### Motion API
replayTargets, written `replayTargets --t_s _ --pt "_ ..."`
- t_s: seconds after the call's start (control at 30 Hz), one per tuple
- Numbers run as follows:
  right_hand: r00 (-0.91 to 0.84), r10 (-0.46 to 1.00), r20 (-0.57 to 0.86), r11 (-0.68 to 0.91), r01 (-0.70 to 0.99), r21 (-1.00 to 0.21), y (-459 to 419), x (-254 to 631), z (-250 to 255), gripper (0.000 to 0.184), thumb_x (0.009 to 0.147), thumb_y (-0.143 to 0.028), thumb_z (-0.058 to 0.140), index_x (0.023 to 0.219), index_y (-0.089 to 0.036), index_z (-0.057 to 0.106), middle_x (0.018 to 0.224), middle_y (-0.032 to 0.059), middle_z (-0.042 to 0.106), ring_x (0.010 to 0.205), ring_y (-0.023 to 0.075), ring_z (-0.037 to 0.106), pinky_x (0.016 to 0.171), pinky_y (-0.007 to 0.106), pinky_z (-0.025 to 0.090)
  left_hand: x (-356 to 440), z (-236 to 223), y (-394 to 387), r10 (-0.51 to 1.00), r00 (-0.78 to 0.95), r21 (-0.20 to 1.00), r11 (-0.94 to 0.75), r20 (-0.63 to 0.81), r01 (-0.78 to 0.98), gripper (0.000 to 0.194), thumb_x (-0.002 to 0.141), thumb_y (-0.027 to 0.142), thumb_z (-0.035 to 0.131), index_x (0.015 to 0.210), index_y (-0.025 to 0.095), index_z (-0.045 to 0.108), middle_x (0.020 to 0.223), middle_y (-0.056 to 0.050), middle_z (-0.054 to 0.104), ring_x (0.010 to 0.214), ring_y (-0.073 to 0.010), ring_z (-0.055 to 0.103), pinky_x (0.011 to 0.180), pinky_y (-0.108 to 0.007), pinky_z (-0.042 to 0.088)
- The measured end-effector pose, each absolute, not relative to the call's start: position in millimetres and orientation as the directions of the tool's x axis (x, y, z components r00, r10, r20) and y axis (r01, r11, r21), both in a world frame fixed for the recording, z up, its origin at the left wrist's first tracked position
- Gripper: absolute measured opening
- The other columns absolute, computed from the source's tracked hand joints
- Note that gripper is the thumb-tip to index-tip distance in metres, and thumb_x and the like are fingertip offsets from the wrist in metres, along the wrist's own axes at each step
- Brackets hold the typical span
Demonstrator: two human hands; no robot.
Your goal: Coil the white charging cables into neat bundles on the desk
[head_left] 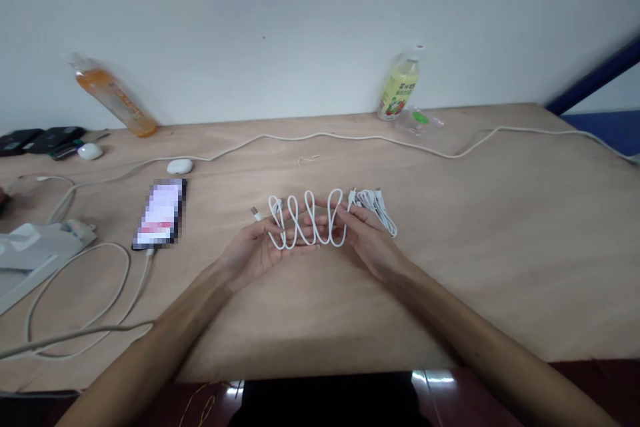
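Note:
A white USB cable (310,220) stretches between my hands in a row of loose wavy loops, above the wooden table. My left hand (257,247) pinches its left end with the thumb, other fingers reaching beneath the loops; a USB plug (256,213) sticks out beyond the thumb. At the other end, my right hand (367,233) grips the last loop between thumb and fingers, and a small connector (352,196) points up there. Just past my right hand lies a bundled white cable (381,210), partly hidden by that hand.
A phone (160,213) on a charging cable lies at left, near a white earbud case (180,166) and a power strip (45,253). An orange drink bottle (117,100) and a yellow-green bottle (400,88) stand by the wall. A long cord (370,138) crosses the table's back.

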State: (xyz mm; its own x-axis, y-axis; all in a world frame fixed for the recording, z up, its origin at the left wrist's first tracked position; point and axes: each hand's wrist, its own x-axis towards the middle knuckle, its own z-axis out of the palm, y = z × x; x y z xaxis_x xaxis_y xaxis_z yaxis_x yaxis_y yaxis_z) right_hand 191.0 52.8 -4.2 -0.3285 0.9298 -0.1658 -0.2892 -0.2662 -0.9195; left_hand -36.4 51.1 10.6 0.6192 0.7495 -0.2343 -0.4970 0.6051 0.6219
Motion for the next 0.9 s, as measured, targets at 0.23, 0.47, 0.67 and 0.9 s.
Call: replayTargets --t_s 0.23,0.47,0.67,0.9 --pt "-0.320 0.931 -0.174 -0.270 -0.288 -0.919 52.8 192.0 -5.5 0.059 0.086 -0.069 0.080 0.128 -0.026 0.083 0.105 0.0086 0.086 0.100 0.0287 0.079 0.084 0.042 0.063 -37.5 8.2 50.8 0.742 0.631 0.627 0.608 -0.229 -0.487 0.081 0.090 0.003 0.049 0.170 0.016 0.043 0.153 -0.018 0.072 0.134 -0.0354 0.074 0.121 -0.051 0.052" --pt "-0.313 0.933 -0.177 -0.272 -0.291 -0.917 51.8 191.5 -8.0 0.058 0.088 -0.066 0.079 0.129 -0.025 0.082 0.107 0.0108 0.085 0.101 0.0309 0.079 0.083 0.044 0.064 -35.5 8.4 50.7 0.734 0.634 0.640 0.612 -0.242 -0.464 0.081 0.085 0.002 0.049 0.165 0.016 0.050 0.153 -0.018 0.071 0.137 -0.0368 0.072 0.122 -0.053 0.051" --pt "-0.314 0.936 -0.160 -0.257 -0.296 -0.920 51.6 191.0 -6.7 0.058 0.089 -0.066 0.079 0.130 -0.025 0.082 0.105 0.0103 0.086 0.100 0.0312 0.081 0.081 0.044 0.064 -36.2 11.3 50.4 0.725 0.631 0.649 0.624 -0.275 -0.434 0.076 0.083 0.002 0.050 0.158 0.012 0.057 0.151 -0.020 0.072 0.135 -0.0376 0.073 0.121 -0.055 0.052" --pt "-0.299 0.942 -0.154 -0.245 -0.299 -0.922 52.8 191.6 -8.5 0.057 0.088 -0.067 0.080 0.129 -0.028 0.083 0.110 0.0094 0.086 0.104 0.0311 0.080 0.086 0.044 0.064 -36.8 9.6 51.2 0.702 0.673 0.645 0.630 -0.234 -0.433 0.074 0.085 0.004 0.049 0.157 0.012 0.058 0.151 -0.019 0.072 0.138 -0.0384 0.071 0.121 -0.054 0.051"
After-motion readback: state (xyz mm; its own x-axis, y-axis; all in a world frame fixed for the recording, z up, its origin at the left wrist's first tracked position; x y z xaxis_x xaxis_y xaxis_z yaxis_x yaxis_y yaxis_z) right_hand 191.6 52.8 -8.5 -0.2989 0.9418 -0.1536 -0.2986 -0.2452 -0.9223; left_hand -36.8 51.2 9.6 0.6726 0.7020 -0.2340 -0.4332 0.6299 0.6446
